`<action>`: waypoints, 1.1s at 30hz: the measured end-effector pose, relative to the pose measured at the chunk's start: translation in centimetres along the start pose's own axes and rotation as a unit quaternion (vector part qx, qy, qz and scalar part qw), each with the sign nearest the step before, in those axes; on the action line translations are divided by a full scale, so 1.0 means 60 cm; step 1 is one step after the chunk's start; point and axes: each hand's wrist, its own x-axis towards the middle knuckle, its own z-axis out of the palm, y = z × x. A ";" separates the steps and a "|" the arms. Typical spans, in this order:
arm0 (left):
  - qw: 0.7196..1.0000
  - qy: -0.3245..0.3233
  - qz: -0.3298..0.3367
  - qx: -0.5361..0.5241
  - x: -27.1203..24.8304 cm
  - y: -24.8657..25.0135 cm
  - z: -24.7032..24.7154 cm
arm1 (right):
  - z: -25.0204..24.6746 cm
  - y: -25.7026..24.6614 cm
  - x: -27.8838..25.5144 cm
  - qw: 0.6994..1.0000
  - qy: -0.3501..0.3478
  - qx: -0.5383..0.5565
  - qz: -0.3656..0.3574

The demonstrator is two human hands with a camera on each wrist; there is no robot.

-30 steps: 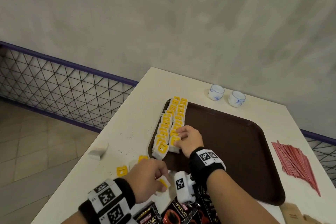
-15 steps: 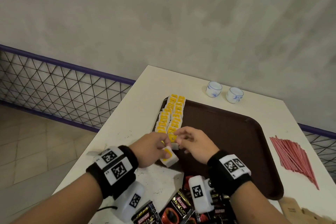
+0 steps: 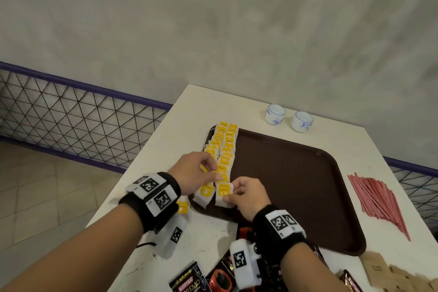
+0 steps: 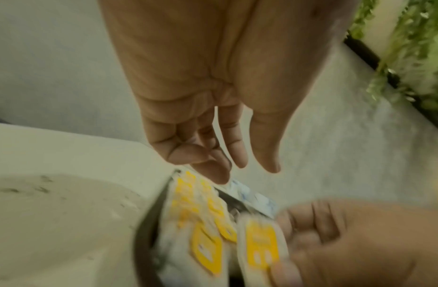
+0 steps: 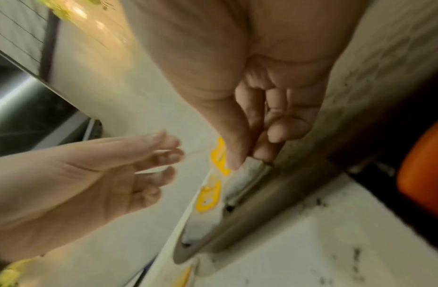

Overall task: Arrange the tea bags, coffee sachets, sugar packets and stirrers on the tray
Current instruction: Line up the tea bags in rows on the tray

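Note:
Two rows of yellow-tagged tea bags (image 3: pixel 225 149) run along the left edge of the brown tray (image 3: pixel 296 185). My right hand (image 3: pixel 231 193) pinches the nearest tea bag (image 3: pixel 223 193) of the right row between thumb and fingers; the right wrist view shows the pinch on the tea bag (image 5: pixel 249 172). My left hand (image 3: pixel 213 169) hovers over the rows with relaxed fingers and holds nothing, as the left wrist view shows of the hand (image 4: pixel 244 167). Another tea bag (image 3: pixel 205 194) lies at the left row's near end. One more tea bag (image 3: pixel 183 206) lies on the table.
Black coffee sachets (image 3: pixel 189 280) lie at the table's near edge under my wrists. Red stirrers (image 3: pixel 379 199) lie in a heap right of the tray, brown packets (image 3: pixel 379 268) near the front right corner. Two small cups (image 3: pixel 275 114) stand behind the tray.
My left hand carried a tea bag from the table to the rows' near end and let go. My right hand moved nearer and now pinches the end bag of the right row.

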 end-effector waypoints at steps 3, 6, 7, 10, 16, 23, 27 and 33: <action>0.998 0.052 -0.015 0.007 -0.015 -0.023 -0.037 | 0.015 0.004 0.016 0.999 0.033 -0.028 0.013; 0.995 0.084 -0.041 0.015 -0.037 -0.055 -0.069 | 0.016 -0.001 0.027 0.998 0.056 -0.033 0.018; 0.994 0.092 -0.053 0.012 -0.046 -0.066 -0.077 | 0.015 -0.004 0.029 0.997 0.060 -0.035 0.019; 0.992 0.104 -0.071 0.003 -0.071 -0.091 -0.093 | 0.015 -0.013 0.037 0.997 0.058 -0.053 0.020; 0.988 0.103 -0.114 -0.021 -0.099 -0.112 -0.097 | 0.021 -0.026 0.045 0.996 0.066 -0.053 0.034; 0.988 0.077 -0.118 0.060 -0.120 -0.123 -0.075 | 0.002 -0.039 0.016 0.988 0.035 -0.128 -0.076; 0.981 -0.031 -0.127 0.145 -0.123 -0.131 -0.052 | 0.000 -0.047 0.006 0.963 -0.087 -0.231 -0.104; 0.963 -0.090 -0.122 0.225 -0.120 -0.127 -0.042 | 0.026 -0.044 0.025 0.966 -0.046 -0.243 -0.076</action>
